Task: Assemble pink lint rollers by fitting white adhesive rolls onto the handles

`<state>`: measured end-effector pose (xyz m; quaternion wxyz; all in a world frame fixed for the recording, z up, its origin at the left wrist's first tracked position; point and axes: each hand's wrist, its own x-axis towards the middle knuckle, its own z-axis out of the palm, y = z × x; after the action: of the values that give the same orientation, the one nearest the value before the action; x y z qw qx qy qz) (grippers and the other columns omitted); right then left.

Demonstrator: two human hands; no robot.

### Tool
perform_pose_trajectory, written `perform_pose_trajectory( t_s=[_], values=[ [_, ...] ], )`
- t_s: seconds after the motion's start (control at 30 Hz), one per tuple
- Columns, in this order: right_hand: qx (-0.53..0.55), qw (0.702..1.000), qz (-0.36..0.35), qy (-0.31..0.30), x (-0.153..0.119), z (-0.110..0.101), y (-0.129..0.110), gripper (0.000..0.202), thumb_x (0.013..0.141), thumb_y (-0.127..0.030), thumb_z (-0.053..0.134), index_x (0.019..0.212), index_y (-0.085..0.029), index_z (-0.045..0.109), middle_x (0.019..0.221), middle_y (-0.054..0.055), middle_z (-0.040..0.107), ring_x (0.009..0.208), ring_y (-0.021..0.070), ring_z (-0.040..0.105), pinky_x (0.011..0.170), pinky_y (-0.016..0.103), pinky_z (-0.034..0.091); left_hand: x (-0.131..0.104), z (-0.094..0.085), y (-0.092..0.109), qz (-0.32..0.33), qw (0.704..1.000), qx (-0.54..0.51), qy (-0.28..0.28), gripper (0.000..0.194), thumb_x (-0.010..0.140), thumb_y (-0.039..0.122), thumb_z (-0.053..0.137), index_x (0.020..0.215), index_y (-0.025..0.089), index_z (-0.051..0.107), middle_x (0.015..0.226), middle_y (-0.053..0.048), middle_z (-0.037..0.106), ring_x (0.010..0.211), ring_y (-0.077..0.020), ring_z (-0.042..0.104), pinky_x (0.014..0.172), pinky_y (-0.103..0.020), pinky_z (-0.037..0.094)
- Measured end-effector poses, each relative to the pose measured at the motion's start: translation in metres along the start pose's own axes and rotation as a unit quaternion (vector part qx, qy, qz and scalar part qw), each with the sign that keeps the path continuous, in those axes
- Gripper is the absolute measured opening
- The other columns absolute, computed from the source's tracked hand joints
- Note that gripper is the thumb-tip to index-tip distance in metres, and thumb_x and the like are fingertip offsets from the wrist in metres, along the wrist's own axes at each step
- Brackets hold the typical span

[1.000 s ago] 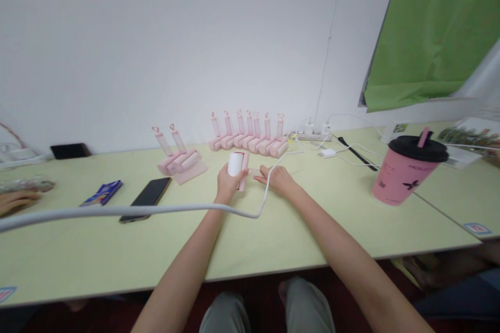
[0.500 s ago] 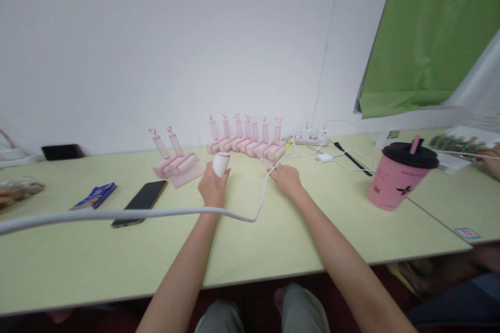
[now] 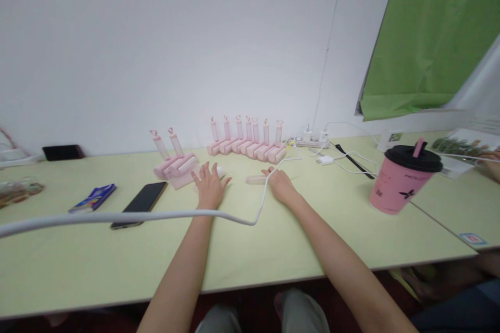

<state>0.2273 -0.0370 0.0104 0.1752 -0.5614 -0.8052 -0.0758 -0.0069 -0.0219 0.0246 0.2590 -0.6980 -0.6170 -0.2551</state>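
Observation:
My left hand [image 3: 210, 186] is spread with fingers apart over the pale green table [image 3: 250, 250], above a white object [image 3: 221, 172] that it partly covers. My right hand [image 3: 279, 183] has its fingers together at the right end of a clear pinkish tube [image 3: 257, 180] lying on the table. Behind the hands, several pink blocks [image 3: 250, 149] stand side by side in a row, with upright clear tubes [image 3: 255, 131] with pink caps behind them. Two more pink blocks [image 3: 182, 165] and two upright tubes [image 3: 158, 144] stand to the left on a pink sheet.
A white cable [image 3: 156, 214] crosses in front of my hands. Phone [image 3: 145, 198], blue packet [image 3: 94, 198] and black object [image 3: 62, 152] lie left. Pink cup [image 3: 402, 182], white charger [image 3: 325, 159] and black strap [image 3: 353, 160] are right; a person's hand [image 3: 490, 164] shows far right.
My left hand has opened and let go of the white object, which now lies low on the table. The clear tube by my right hand now lies flat, nearer and farther left.

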Motion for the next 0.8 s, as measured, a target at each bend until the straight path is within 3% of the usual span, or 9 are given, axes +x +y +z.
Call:
perform_pose_trajectory(
  t_s=[0.13, 0.2, 0.3, 0.37, 0.47, 0.53, 0.7, 0.8],
  values=[
    [0.070, 0.995, -0.072, 0.015, 0.003, -0.003, -0.006, 0.037, 0.087, -0.009, 0.034, 0.119, -0.018, 0.050, 0.107, 0.009, 0.054, 0.097, 0.0168, 0.052, 0.086, 0.027, 0.037, 0.000, -0.018, 0.030, 0.201, 0.976, -0.082, -0.017, 0.060, 0.077, 0.026, 0.048, 0.134, 0.015, 0.031, 0.143, -0.014, 0.026, 0.131, -0.0283, 0.022, 0.107, -0.047, 0.014],
    [0.117, 0.987, -0.109, 0.034, 0.003, -0.006, -0.012, 0.035, 0.087, -0.010, 0.037, 0.120, -0.018, 0.049, 0.106, 0.008, 0.054, 0.097, 0.0159, 0.052, 0.086, 0.026, 0.038, -0.003, -0.018, 0.042, 0.261, 0.957, -0.110, -0.054, 0.062, 0.076, 0.025, 0.049, 0.134, 0.014, 0.030, 0.139, -0.015, 0.033, 0.129, -0.0269, 0.029, 0.105, -0.043, 0.021],
    [0.167, 0.976, -0.130, 0.060, 0.002, -0.010, -0.021, 0.034, 0.087, -0.016, 0.042, 0.121, -0.017, 0.044, 0.107, 0.008, 0.055, 0.100, 0.0158, 0.052, 0.086, 0.027, 0.039, -0.007, -0.009, 0.048, 0.229, 0.960, -0.100, -0.126, 0.059, 0.081, 0.027, 0.044, 0.135, 0.011, 0.027, 0.112, -0.017, 0.057, 0.105, -0.0254, 0.053, 0.089, -0.037, 0.038],
    [0.165, 0.977, -0.121, 0.059, 0.001, -0.010, -0.024, 0.033, 0.087, -0.022, 0.044, 0.119, -0.015, 0.043, 0.105, 0.009, 0.056, 0.098, 0.0157, 0.053, 0.083, 0.026, 0.040, -0.007, -0.003, 0.046, 0.190, 0.965, -0.075, -0.165, 0.051, 0.084, 0.030, 0.041, 0.131, 0.011, 0.034, 0.096, -0.015, 0.063, 0.090, -0.0245, 0.060, 0.076, -0.033, 0.042],
    [0.082, 0.993, -0.087, 0.008, 0.001, -0.008, -0.023, 0.027, 0.088, -0.031, 0.044, 0.108, -0.014, 0.049, 0.096, 0.010, 0.061, 0.089, 0.0174, 0.057, 0.075, 0.026, 0.042, -0.006, 0.001, 0.042, 0.194, 0.959, -0.054, -0.198, 0.033, 0.086, 0.035, 0.040, 0.106, 0.013, 0.053, 0.089, -0.015, 0.064, 0.084, -0.0239, 0.062, 0.070, -0.030, 0.042],
    [0.015, 0.998, -0.060, -0.028, 0.002, -0.007, -0.020, 0.024, 0.089, -0.032, 0.042, 0.101, -0.015, 0.053, 0.090, 0.010, 0.063, 0.084, 0.0191, 0.059, 0.072, 0.027, 0.041, -0.006, 0.001, 0.043, 0.205, 0.953, -0.053, -0.214, 0.032, 0.086, 0.039, 0.039, 0.095, 0.013, 0.055, 0.085, -0.015, 0.065, 0.080, -0.0235, 0.062, 0.068, -0.029, 0.042],
    [-0.039, 0.999, -0.001, -0.029, 0.006, -0.003, -0.017, 0.023, 0.087, -0.024, 0.039, 0.094, -0.015, 0.059, 0.086, 0.012, 0.065, 0.083, 0.0210, 0.061, 0.071, 0.027, 0.041, -0.009, 0.005, 0.054, 0.175, 0.956, -0.073, -0.225, 0.037, 0.083, 0.047, 0.042, 0.093, 0.013, 0.053, 0.081, -0.016, 0.065, 0.075, -0.0253, 0.063, 0.064, -0.031, 0.041],
    [-0.025, 0.999, 0.027, -0.013, 0.005, 0.004, -0.021, 0.024, 0.086, -0.024, 0.040, 0.093, -0.016, 0.062, 0.088, 0.012, 0.065, 0.085, 0.0216, 0.060, 0.071, 0.027, 0.041, -0.013, 0.008, 0.059, 0.119, 0.964, -0.115, -0.207, 0.034, 0.082, 0.044, 0.045, 0.090, 0.013, 0.054, 0.077, -0.016, 0.064, 0.071, -0.0249, 0.062, 0.062, -0.031, 0.040]
  ],
)
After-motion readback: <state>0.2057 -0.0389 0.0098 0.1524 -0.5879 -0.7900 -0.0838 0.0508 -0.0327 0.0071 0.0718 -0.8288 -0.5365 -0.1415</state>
